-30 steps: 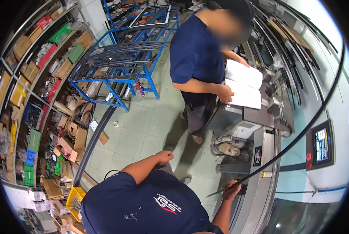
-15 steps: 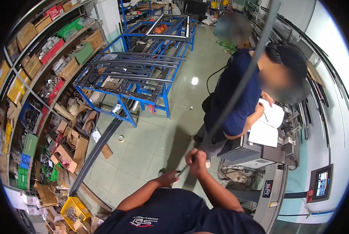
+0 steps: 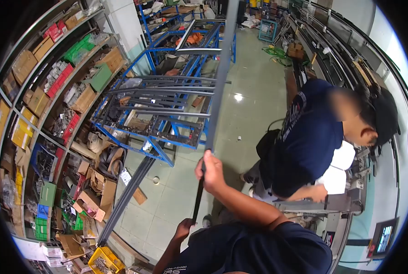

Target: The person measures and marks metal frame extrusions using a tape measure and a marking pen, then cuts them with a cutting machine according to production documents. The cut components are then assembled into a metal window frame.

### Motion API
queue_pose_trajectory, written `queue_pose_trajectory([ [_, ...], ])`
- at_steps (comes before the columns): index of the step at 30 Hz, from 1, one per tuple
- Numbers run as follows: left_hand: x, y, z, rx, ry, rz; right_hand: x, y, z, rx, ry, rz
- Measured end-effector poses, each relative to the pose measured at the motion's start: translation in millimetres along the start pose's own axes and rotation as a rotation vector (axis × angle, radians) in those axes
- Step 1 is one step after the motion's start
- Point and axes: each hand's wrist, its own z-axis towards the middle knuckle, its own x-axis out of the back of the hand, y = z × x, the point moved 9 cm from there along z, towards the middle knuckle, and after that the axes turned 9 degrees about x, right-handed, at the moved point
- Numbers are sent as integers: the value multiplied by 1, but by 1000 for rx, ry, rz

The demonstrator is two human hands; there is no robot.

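Head camera: right hand (image 3: 208, 171) and left hand (image 3: 184, 227) both grip a long, slim black strip (image 3: 221, 68).

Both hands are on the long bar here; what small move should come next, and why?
Probably ease the long bar left toward the blue rack: right hand and left hand grip its lower end, similar bars lie there, and a co-worker stands close right.

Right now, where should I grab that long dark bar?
Grip the long dark bar low on its thin shaft, where the right hand wraps it, with the left hand by its bottom end. Come from the near side: it stands nearly upright and tall, so low holds likely steady it.
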Motion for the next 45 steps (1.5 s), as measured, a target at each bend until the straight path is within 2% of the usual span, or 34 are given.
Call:
queue_pose_trajectory([
  [2, 10, 3, 12, 149, 162, -229, -15, 7, 37, -50, 61, 30],
  [5, 43, 17, 29, 321, 521, -448, -41, 22, 87, -95, -8, 158],
  [8, 68, 45, 39, 311, 822, -653, -67, 30, 133, -205, -89, 275],
  [11, 85, 51, 49, 445, 938, -886, -89, 32, 175, -232, -234, 404],
  [13, 95, 61, 68, 376, 973, -1036, -96, 51, 209, -296, -312, 471],
  [16, 114, 105, 113, 295, 984, -1307, -86, 59, 276, -222, -201, 371],
  [17, 119, 121, 143, 213, 903, -1383, -77, 59, 300, -238, -100, 348],
  [19, 140, 156, 198, 60, 730, -1502, -47, 48, 362, -99, 10, 215],
  [22, 153, 261, 259, -184, 666, -1191, 25, 14, 448, -15, 244, 223],
  [26, 124, 417, 313, -408, 500, -1029, 136, -22, 535, 9, 514, 389],
  [29, 105, 478, 350, -422, 365, -824, 186, -52, 561, 40, 625, 383],
  [31, 102, 489, 373, -375, 427, -503, 215, -62, 578, 31, 676, 380],
  [34, 76, 546, 392, -459, 288, -260, 262, -69, 608, 27, 721, 369],
  [38, 6, 590, 450, -370, 68, -312, 332, -104, 677, 43, 714, 411],
  [39, -14, 601, 468, -329, 33, -235, 351, -119, 697, 55, 686, 414],
  [41, -60, 620, 509, -259, 17, -333, 397, -148, 741, 91, 625, 473],
  [43, -111, 666, 552, -313, -40, -251, 456, -178, 784, 136, 602, 441],
  [45, -156, 690, 590, -219, 1, -276, 498, -211, 809, 141, 656, 476],
])
